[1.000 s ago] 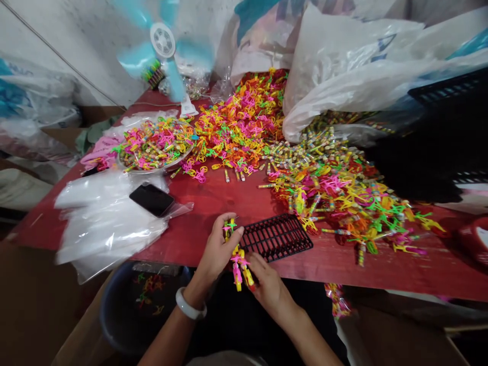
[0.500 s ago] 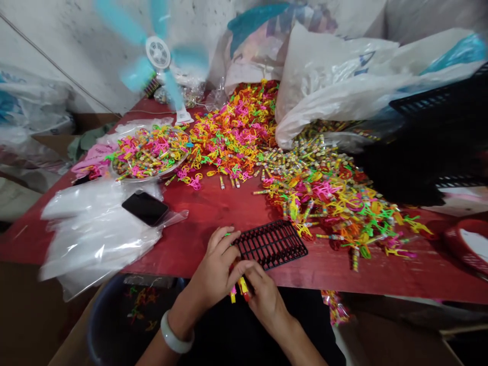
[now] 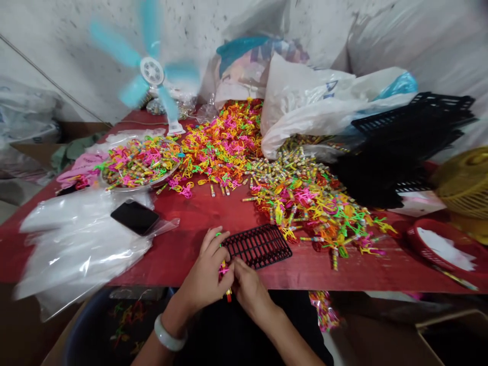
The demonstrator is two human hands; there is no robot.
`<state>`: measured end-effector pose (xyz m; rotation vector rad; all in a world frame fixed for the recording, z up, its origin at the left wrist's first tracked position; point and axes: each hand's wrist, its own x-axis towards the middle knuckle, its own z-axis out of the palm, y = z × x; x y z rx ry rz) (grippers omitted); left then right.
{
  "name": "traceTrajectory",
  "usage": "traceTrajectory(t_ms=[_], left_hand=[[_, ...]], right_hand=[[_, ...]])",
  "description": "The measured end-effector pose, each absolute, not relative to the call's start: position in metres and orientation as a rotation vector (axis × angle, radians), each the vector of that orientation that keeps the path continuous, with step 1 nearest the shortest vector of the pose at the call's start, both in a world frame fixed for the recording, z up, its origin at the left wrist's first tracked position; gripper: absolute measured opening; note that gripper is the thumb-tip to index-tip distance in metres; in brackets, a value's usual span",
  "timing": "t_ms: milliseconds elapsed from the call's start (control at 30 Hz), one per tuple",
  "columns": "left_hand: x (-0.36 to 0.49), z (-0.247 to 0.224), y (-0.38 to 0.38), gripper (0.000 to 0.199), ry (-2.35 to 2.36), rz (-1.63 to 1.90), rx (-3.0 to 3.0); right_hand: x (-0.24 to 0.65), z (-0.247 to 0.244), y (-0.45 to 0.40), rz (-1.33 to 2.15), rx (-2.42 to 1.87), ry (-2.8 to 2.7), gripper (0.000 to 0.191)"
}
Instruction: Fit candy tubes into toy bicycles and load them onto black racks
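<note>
My left hand (image 3: 209,272), with a pale bangle (image 3: 170,333) on its wrist, curls around some small colourful plastic pieces (image 3: 223,269). Bits of yellow, pink, green and red show between its fingers. Close against it is my right hand (image 3: 249,290), its fingertips pinched together; what they hold is hidden. Just beyond both hands, a black slotted plastic rack (image 3: 261,246) lies on the red table (image 3: 152,267). The left fingers reach the rack's left end.
Heaps of bright plastic pieces (image 3: 224,145) and patterned little tubes (image 3: 293,173) spread behind the rack. To the left lie a filled bowl (image 3: 152,182), clear bags (image 3: 86,254) and a phone (image 3: 135,217). Stacked black racks (image 3: 396,147) and a red basin (image 3: 423,246) stand right; a fan (image 3: 152,71) spins behind.
The view has swung to the right, bringing more of the red basin and a yellow fan-like thing into sight. My hands stay together by the rack; fewer coloured pieces show below them.
</note>
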<state>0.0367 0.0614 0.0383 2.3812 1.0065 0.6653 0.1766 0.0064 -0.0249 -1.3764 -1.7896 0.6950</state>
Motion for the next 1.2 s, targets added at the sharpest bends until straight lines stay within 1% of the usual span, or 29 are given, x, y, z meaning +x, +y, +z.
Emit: traceTrajectory(t_ms=[67,100,200,233,300,367,433,500,567,600,667,767,833,933,1067,1133,1200], left_hand=[[0.036,0.038,0.063,0.013,1.005,0.668,2.372],[0.036,0.038,0.063,0.014,1.003,0.67,2.371],[0.036,0.037,0.063,0.012,0.989,0.669,2.383],[0.036,0.038,0.062,0.011,0.991,0.665,2.386],[0.035,0.039,0.061,0.009,0.995,0.66,2.395],[0.031,0.042,0.059,0.01,0.979,0.677,2.411],[0.026,0.044,0.059,0.019,0.946,0.739,2.395],[0.022,0.045,0.062,0.024,0.956,0.851,2.315],[0.022,0.042,0.07,0.023,1.055,0.972,2.177],[0.023,0.039,0.075,0.023,1.128,1.009,2.097],[0.027,0.034,0.085,0.026,1.264,1.002,1.938],[0.036,0.028,0.094,0.029,1.335,0.857,1.767],[0.039,0.025,0.093,0.029,1.327,0.818,1.704],[0.041,0.023,0.089,0.029,1.312,0.856,1.645],[0.038,0.023,0.09,0.034,1.283,0.861,1.638],[0.037,0.026,0.094,0.035,1.276,0.837,1.669],[0.037,0.031,0.1,0.037,1.241,0.802,1.702]], right_hand=[[0.198,-0.014,0.015,0.717,-1.416,-1.687,0.018],[0.211,-0.009,0.021,0.654,-1.479,-1.595,0.017],[0.253,0.0,0.044,0.227,-1.799,-1.27,0.014],[0.264,0.0,0.052,0.135,-1.909,-1.222,0.016],[0.28,-0.003,0.067,0.082,-2.055,-1.231,0.021],[0.287,-0.007,0.075,0.097,-2.06,-1.295,0.023],[0.291,-0.009,0.076,0.075,-1.968,-1.317,0.024],[0.292,-0.006,0.072,0.057,-1.865,-1.289,0.027],[0.287,-0.002,0.068,0.128,-1.773,-1.26,0.027],[0.281,0.0,0.067,0.217,-1.723,-1.233,0.026],[0.261,0.002,0.064,0.53,-1.599,-1.148,0.025],[0.22,-0.003,0.063,1.097,-1.357,-1.005,0.026],[0.196,-0.009,0.063,1.297,-1.253,-0.965,0.024],[0.177,-0.019,0.064,1.301,-1.221,-0.989,0.02],[0.178,-0.026,0.064,1.117,-1.264,-1.22,0.014],[0.181,-0.026,0.063,1.002,-1.297,-1.393,0.019],[0.182,-0.026,0.062,0.887,-1.314,-1.573,0.029]])
